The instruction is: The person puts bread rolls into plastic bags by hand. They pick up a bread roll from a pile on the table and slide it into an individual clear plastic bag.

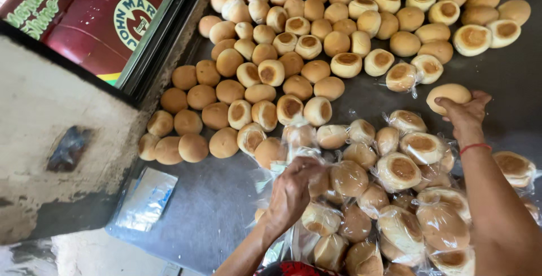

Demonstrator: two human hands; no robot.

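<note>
One bun [449, 95], held by the right hand [466, 113] near the counter [209, 208] right edge; a clear bag [293, 147], pinched by the left hand [293, 188] over bagged buns [401, 169].

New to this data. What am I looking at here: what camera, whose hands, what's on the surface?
There is one view only, from a camera worn on a person's head, looking down at their own two bare hands. No machine is involved. The dark metal table is covered with loose round bread buns farther away, and buns wrapped in clear plastic bags nearer. The right hand, with a red band at the wrist, grips a single unwrapped bun in its fingers. The left hand rests on the bagged pile, gripping clear plastic. A flat stack of clear bags lies at the left.
</note>
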